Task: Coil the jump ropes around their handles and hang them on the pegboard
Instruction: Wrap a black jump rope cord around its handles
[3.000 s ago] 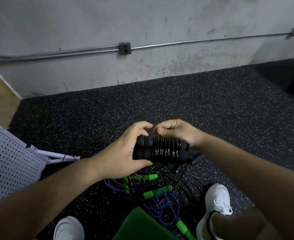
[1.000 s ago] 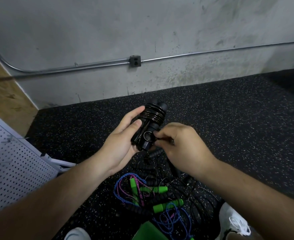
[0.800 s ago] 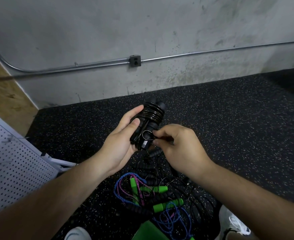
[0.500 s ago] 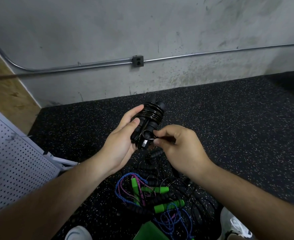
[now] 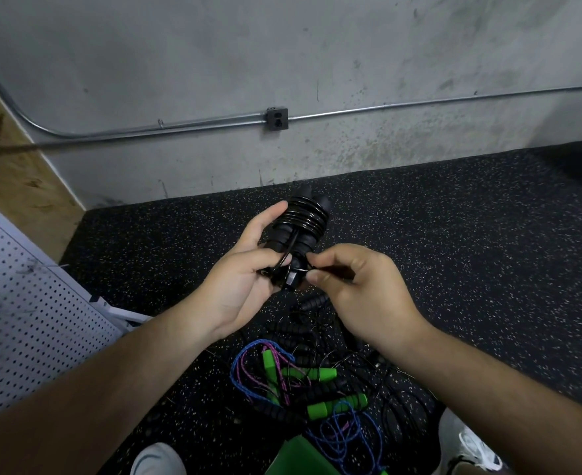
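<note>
Bundle tilted upright since earlier; left hand (image 5: 238,286) grips coiled black rope (image 5: 298,231), axis toward 12 o'clock; right hand (image 5: 361,293) fingers pinch loose end at 6 o'clock.

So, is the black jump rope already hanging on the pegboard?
No, the black jump rope is held in the left hand while the right hand pinches its cord end, away from the pegboard.

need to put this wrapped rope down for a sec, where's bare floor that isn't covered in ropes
Bare rubber floor runs from the right hand out to the concrete wall, and more lies between the left hand and the pegboard. It is crowded right below the hands: the pile of loose jump ropes fills the floor between the white shoes.
</note>
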A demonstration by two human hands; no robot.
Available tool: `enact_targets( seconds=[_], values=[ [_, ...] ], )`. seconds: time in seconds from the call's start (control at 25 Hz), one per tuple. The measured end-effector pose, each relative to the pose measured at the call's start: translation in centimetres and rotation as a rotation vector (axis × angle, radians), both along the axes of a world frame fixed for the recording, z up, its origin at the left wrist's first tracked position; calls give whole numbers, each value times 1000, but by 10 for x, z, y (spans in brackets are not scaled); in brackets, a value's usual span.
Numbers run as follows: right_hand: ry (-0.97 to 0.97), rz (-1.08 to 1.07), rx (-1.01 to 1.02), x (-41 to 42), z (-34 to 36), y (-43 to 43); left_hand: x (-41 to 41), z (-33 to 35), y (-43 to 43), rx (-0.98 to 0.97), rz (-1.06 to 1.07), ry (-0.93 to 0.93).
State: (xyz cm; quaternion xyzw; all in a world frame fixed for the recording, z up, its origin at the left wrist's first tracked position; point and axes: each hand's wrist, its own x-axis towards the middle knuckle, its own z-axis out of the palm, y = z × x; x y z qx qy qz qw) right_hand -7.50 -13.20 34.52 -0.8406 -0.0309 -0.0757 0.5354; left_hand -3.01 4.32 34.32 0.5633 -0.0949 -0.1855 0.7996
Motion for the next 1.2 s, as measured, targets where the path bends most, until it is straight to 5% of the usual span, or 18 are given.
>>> enact_targets(
  seconds=[0.8, 1.2],
  values=[
    [-168, 0, 57, 5, -5, 8, -6, 2, -5, -33, -33, 30],
    [-345, 143, -174, 9, -1, -8, 1, 10, 5, -50, 9, -43]
  ],
)
